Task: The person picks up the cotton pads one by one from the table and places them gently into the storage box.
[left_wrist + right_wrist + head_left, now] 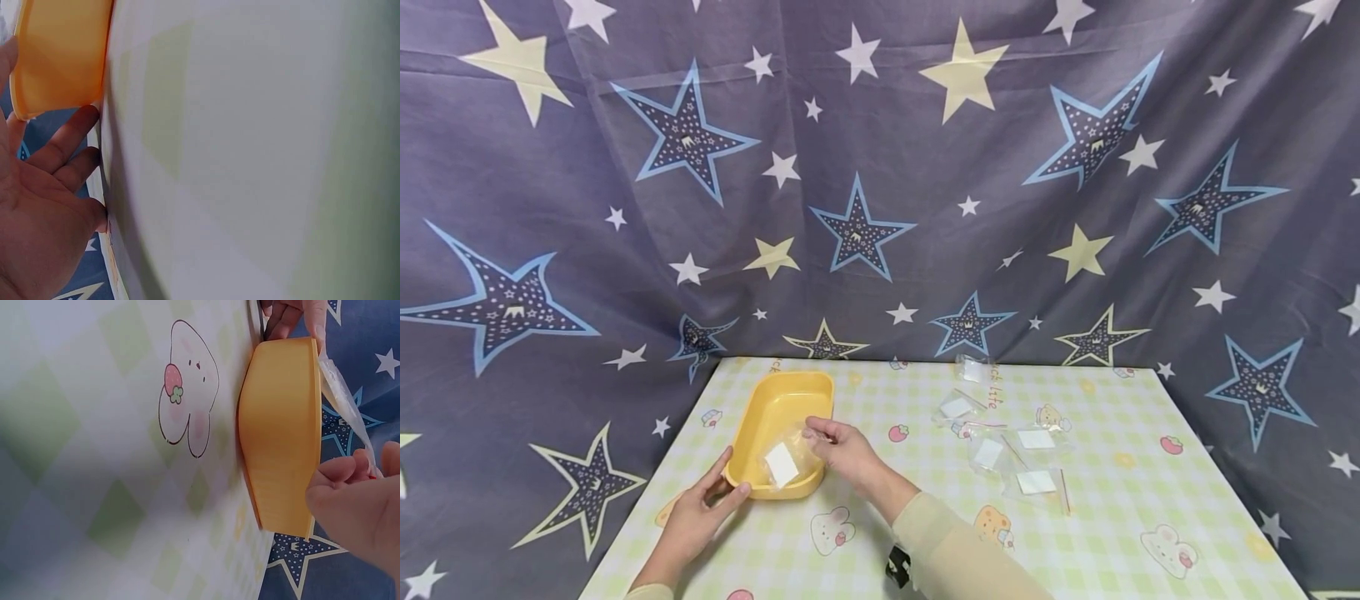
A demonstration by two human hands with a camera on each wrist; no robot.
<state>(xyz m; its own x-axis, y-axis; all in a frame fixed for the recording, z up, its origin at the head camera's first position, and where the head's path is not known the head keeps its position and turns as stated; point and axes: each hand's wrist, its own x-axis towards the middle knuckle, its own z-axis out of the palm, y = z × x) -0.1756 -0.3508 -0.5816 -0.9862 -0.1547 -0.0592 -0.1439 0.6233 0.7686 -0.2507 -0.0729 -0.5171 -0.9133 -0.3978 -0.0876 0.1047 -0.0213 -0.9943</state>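
Note:
In the head view a yellow plastic tray (760, 417) stands at the left of the table. My left hand (694, 515) holds its near left corner, thumb at the near rim and a finger along the left side. In the left wrist view its other fingers (78, 169) spread low beside the tray. Over the tray's right side, my right hand (850, 457) pinches the edge of a clear zip bag (782, 463) with a white rectangle on it. This bag hangs tilted across the near half of the tray, overlapping the near rim in the right wrist view.
Several similar clear bags with white rectangles lie right of centre, among them a near one (1036, 482) and a far one (973, 370). A checked cloth (1120, 500) covers the table. Behind its far edge hangs a dark star-patterned curtain (895, 108).

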